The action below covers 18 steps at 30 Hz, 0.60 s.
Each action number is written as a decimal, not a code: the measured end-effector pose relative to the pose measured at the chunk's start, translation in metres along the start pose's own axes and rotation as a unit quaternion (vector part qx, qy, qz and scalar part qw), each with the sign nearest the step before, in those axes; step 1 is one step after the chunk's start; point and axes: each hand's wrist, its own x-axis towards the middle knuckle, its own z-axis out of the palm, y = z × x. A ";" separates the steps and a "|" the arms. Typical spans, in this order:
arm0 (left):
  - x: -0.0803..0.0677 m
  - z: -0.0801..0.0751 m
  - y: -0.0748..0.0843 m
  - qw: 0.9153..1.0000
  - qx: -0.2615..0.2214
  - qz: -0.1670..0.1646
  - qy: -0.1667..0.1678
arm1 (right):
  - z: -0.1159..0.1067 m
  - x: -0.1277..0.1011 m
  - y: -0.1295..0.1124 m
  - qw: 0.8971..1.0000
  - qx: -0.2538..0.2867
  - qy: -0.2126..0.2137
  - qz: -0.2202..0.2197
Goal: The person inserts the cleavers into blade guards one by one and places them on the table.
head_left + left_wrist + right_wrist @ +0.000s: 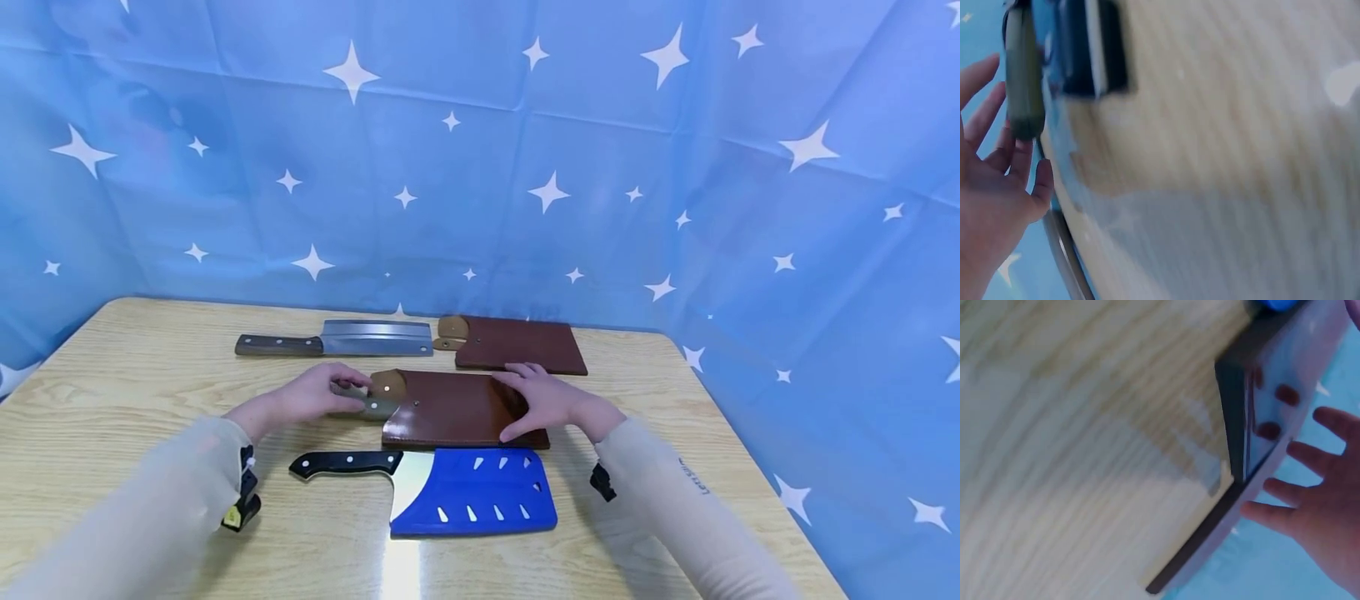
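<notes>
Brown leather sheath (pixel 457 410) lies at frame centre on the table (pixel 150 375), a knife inside; only the grey-green handle (pixel 371 406) protrudes at its left end. Your left hand (pixel 318 394) curls round that handle. Your right hand (pixel 543 398) lies spread, fingers flat on the sheath's right end. Judgement: blade heavy and stiff, leather pliable, somewhat slick. Grip the handle only; pin the sheath flat, away from its mouth.

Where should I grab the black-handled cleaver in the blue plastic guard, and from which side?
Judging by its pose, take the black-handled cleaver by its black riveted handle, coming from the left. The handle sticks out free on the wooden table, while the blue plastic guard covers most of the blade, leaving bare steel near the handle.
</notes>
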 end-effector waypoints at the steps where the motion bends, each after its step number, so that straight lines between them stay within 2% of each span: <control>1: -0.001 -0.004 -0.001 1.000 0.003 -0.004 0.007 | -0.002 -0.001 0.002 1.000 -0.001 0.009 0.000; 8: -0.001 -0.032 -0.009 0.998 0.036 -0.026 0.050 | -0.018 -0.004 0.022 0.998 0.019 0.058 0.022; 13: -0.001 -0.050 -0.014 0.997 0.032 -0.035 0.057 | -0.026 0.003 0.043 0.996 0.025 0.076 0.031; 18: 0.002 -0.060 -0.016 0.996 0.038 -0.046 0.066 | -0.033 0.012 0.063 0.993 0.028 0.094 0.062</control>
